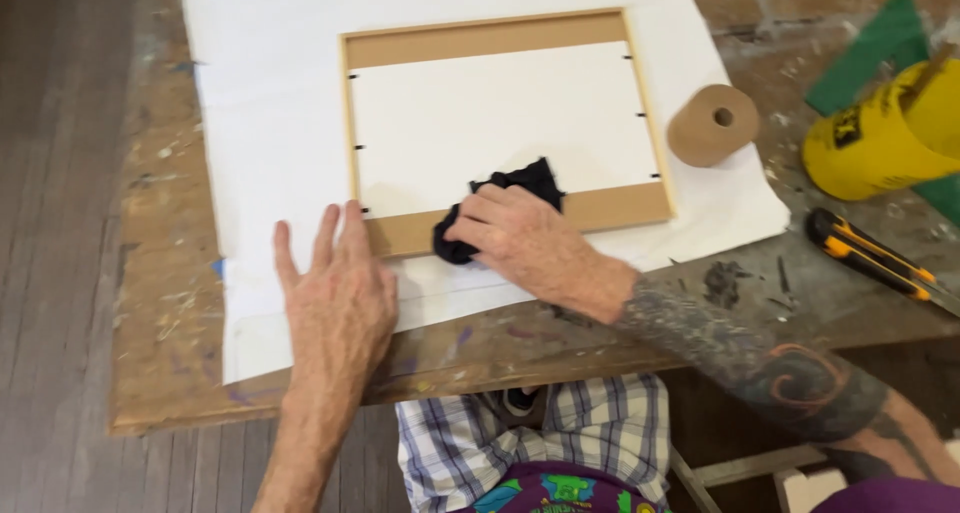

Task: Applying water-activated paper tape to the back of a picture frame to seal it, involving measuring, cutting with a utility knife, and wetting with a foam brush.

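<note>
A light wooden picture frame (500, 23) lies face down on a big white sheet of paper (270, 113), with a white backing board (500, 113) set inside it. My right hand (525, 243) presses a black cloth (525, 183) onto the frame's near edge, where brown paper tape runs along it. My left hand (335, 298) lies flat with its fingers spread on the paper, the fingertips touching the frame's near left corner.
A roll of brown tape (712, 125) stands right of the frame. Farther right are a yellow tub (880, 138), a green sheet (870, 48) and a yellow and black utility knife (870, 258). The worn wooden table's front edge (300, 408) is close to my body.
</note>
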